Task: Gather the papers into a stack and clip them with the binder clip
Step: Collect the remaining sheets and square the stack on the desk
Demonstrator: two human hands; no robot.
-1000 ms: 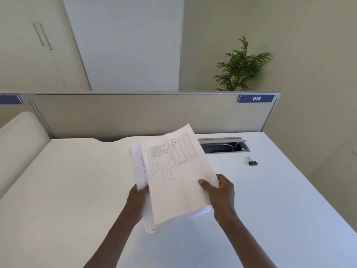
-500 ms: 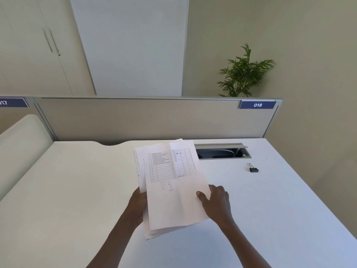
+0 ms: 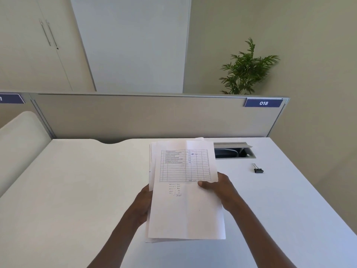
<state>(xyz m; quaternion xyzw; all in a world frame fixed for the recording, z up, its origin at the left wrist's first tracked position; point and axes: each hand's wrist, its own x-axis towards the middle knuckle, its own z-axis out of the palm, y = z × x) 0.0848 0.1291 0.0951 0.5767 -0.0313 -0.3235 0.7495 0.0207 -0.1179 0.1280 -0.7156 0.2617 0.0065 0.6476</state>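
moved: papers point(image 3: 185, 190) now squarer, mid frame | left hand point(image 3: 144, 205) holds left edge, right hand point(image 3: 218, 187) pinches right edge | papers light, floppy, slippy (hold both sides) | clip point(image 3: 258, 170) right of middle on desk point(image 3: 77, 190), small, stiff

Papers point(image 3: 185, 200) now squarer, less fanned.
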